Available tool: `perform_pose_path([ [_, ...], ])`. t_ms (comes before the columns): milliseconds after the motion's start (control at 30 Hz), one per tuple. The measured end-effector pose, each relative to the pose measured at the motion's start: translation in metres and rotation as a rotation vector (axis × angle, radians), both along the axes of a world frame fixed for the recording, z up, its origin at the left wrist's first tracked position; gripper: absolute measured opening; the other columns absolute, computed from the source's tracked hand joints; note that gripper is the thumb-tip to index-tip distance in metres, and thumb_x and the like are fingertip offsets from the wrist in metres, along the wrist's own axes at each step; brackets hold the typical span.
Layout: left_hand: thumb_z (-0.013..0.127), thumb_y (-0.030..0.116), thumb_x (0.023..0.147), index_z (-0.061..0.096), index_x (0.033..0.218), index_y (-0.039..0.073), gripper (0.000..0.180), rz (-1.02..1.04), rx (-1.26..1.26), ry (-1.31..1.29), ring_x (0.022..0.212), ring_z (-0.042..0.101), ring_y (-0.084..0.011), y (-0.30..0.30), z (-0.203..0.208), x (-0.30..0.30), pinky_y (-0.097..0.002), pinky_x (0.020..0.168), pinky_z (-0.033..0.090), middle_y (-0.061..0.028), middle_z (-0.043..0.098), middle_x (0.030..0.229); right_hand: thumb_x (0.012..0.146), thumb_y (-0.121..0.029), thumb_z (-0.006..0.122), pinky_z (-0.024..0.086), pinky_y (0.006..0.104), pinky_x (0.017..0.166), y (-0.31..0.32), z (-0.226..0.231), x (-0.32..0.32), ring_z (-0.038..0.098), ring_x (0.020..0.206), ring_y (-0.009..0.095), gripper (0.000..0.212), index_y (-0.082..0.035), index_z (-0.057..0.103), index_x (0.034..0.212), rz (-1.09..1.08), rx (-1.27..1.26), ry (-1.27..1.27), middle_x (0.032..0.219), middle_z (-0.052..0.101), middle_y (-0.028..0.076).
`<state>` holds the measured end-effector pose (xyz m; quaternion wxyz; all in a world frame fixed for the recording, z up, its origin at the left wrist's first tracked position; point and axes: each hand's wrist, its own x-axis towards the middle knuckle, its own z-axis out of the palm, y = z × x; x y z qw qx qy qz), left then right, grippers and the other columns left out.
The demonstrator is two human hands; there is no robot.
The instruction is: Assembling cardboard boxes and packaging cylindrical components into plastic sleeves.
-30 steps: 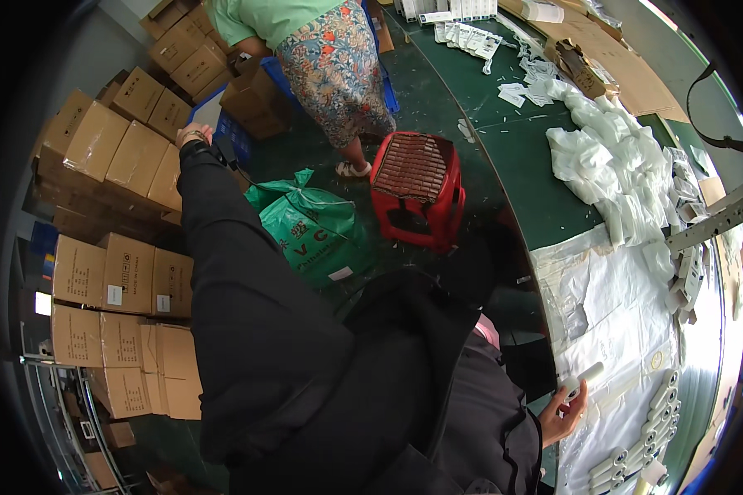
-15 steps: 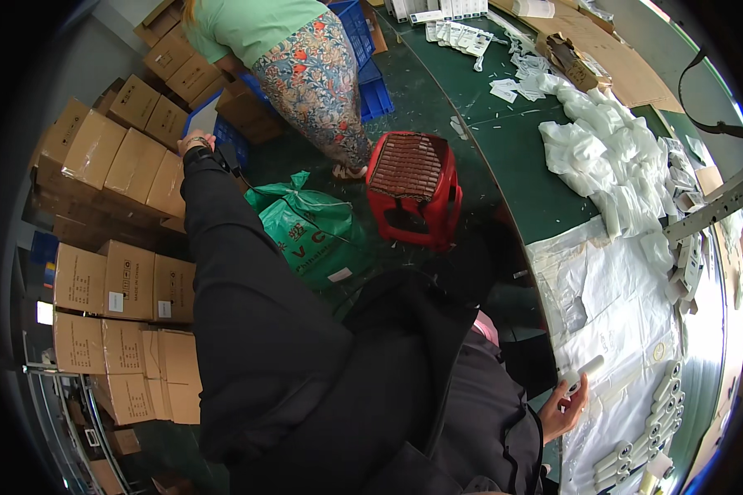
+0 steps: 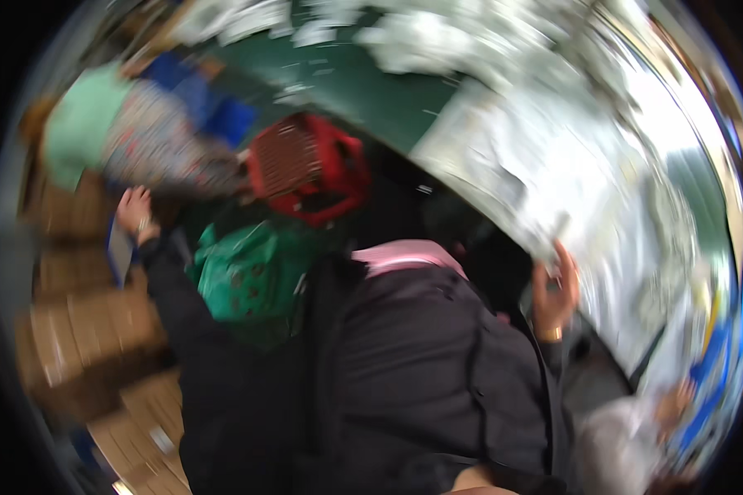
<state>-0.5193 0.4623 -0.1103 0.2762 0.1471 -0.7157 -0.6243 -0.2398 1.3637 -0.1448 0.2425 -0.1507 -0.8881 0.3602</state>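
Observation:
My left hand (image 3: 134,210) is stretched out to the far left, close to a blue-edged box (image 3: 120,252). Its fingers look apart and nothing shows in them, though motion smears the view. At the right, over the near edge of the table, my right hand (image 3: 556,289) has thumb and fingers around a white tube-shaped piece with a round end (image 3: 560,227). That piece is blurred now and blends into the white sheet (image 3: 504,157) beyond it.
A red stool (image 3: 338,177) with a brown slatted seat pad and a green sack (image 3: 239,276) stand on the floor ahead. Cardboard cartons (image 3: 91,330) line the left. One person (image 3: 91,124) bends at upper left; another person's white sleeve (image 3: 623,437) shows lower right.
The whole view has swung to the right, so the stool, sack and cartons sit further left. A second person has come into view at lower right. The white piece stays in my right hand.

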Motion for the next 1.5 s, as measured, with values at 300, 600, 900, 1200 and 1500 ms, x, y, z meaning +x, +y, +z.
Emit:
perform_pose_path([
  [300, 0.071, 0.011, 0.092, 0.073, 0.099, 0.004, 0.01, -1.093, -0.569, 0.255, 0.094, 0.07, -0.02, 0.671, 0.007, 0.014, -0.0309, 0.085, 0.053, -0.0086, 0.074, 0.101, 0.082, -0.001, 0.074, 0.05, 0.026, 0.062, 0.002, 0.01, 0.005, 0.062, 0.072, 0.013, 0.046, -0.006, 0.066, 0.127, -0.15, -0.048, 0.103, 0.114, 0.069, 0.012],
  [600, 0.078, 0.027, 0.08, 0.071, 0.087, 0.011, 0.018, -1.542, -0.828, 0.532, 0.104, 0.059, -0.0233, 0.814, -0.042, 0.089, -0.0407, 0.092, 0.043, -0.0031, 0.067, 0.098, 0.083, -0.001, 0.074, 0.05, 0.0254, 0.064, 0.002, 0.01, 0.012, 0.061, 0.071, 0.015, 0.044, -0.004, 0.064, 0.126, -0.184, -0.096, 0.115, 0.115, 0.068, 0.012],
  [900, 0.074, 0.028, 0.085, 0.072, 0.088, 0.013, 0.015, -1.47, -0.78, 0.254, 0.104, 0.059, -0.0233, 0.814, -0.056, 0.068, -0.0389, 0.089, 0.04, 0.0014, 0.067, 0.104, 0.081, -0.003, 0.074, 0.05, 0.0278, 0.064, 0.008, 0.014, 0.008, 0.06, 0.069, 0.018, 0.047, -0.006, 0.064, 0.126, -0.082, -0.063, 0.023, 0.111, 0.068, 0.013],
  [1200, 0.076, 0.029, 0.085, 0.074, 0.084, 0.013, 0.016, -1.441, -0.841, 0.507, 0.102, 0.057, -0.0229, 0.81, -0.045, 0.076, -0.0408, 0.09, 0.036, 0.0022, 0.068, 0.103, 0.079, -0.003, 0.075, 0.051, 0.0288, 0.064, 0.01, 0.011, 0.004, 0.063, 0.074, 0.021, 0.046, -0.007, 0.066, 0.124, -0.109, -0.115, 0.04, 0.113, 0.069, 0.013],
  [1500, 0.076, 0.026, 0.085, 0.073, 0.085, 0.013, 0.014, -1.365, -0.728, 0.219, 0.104, 0.056, -0.0221, 0.819, -0.055, 0.073, -0.0386, 0.09, 0.036, 0.0043, 0.069, 0.104, 0.077, -0.005, 0.075, 0.052, 0.0319, 0.069, 0.024, 0.017, 0.003, 0.065, 0.083, 0.024, 0.046, -0.006, 0.065, 0.122, 0.142, 0.1, 0.061, 0.105, 0.068, 0.013],
])
